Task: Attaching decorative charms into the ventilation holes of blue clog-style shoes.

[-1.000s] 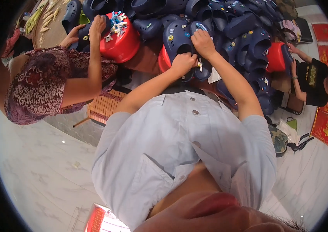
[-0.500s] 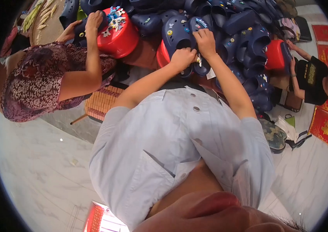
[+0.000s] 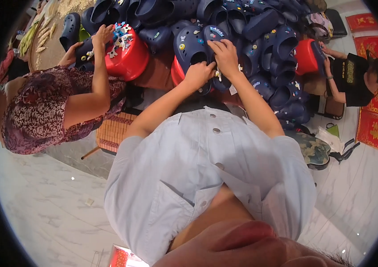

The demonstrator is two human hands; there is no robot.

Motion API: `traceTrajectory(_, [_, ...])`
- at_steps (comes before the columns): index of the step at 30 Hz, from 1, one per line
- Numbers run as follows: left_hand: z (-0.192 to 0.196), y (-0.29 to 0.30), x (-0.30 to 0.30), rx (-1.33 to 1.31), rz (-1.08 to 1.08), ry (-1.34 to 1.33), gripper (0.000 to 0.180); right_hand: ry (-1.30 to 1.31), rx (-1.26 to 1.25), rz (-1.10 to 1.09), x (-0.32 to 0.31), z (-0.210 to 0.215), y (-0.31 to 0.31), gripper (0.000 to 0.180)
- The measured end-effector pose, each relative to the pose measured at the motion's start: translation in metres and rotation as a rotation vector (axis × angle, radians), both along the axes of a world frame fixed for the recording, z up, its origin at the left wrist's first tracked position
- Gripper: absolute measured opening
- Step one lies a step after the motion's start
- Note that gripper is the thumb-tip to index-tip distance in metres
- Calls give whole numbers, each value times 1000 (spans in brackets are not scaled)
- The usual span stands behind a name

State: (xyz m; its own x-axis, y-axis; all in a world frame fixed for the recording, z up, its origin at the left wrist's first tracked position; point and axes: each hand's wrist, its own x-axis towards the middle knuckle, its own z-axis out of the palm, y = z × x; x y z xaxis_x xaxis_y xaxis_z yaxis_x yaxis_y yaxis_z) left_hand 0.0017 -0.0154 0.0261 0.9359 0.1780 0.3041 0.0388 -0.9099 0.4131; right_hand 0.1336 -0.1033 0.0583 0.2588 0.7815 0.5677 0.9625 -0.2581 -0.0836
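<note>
A pair of navy foam clogs is in front of me: the left clog (image 3: 188, 43) shows a round yellow charm, and the right clog (image 3: 216, 34) carries a white lettered charm. My right hand (image 3: 225, 57) is closed over the right clog's upper, fingers curled across it. Close beside it, my left hand (image 3: 199, 75) is curled at the clogs' openings, closed on the right clog's edge; its fingertips are partly hidden. A small white and yellow charm (image 3: 218, 74) shows between the two hands. Part of a red stool (image 3: 177, 73) is visible behind the left clog.
Many navy clogs (image 3: 282, 46) are heaped beyond and to the right. At left, a person (image 3: 60, 98) handles a clog by a red stool (image 3: 129, 60) topped with loose charms. Another person (image 3: 353, 82) holds a clog at right, beside a red stool (image 3: 305, 57). A bamboo-topped seat (image 3: 115, 129) stands left.
The whole view has shifted slightly, so things appear further left. Both my hands keep their places on the clog, with little visible change in grip.
</note>
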Motion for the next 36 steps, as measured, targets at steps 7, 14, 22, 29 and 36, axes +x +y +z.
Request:
traceTrajectory(7, [1, 11, -7, -74, -100, -22, 37, 786, 111, 423, -67, 135, -18, 25])
traceTrajectory(14, [21, 12, -29, 38, -140, 14, 42, 884, -266, 1485, -147, 211, -20, 35])
traceTrajectory(22, [26, 10, -69, -63, -252, -62, 33, 976, -306, 1604, -158, 211, -5, 20])
traceTrajectory(29, [31, 2, -81, -149, -218, -62, 29, 814, -370, 1654, -160, 218, 0, 15])
traceTrajectory(36, [24, 26, -93, -175, 42, -180, 25, 1090, -264, 1603, -184, 209, 7, 21])
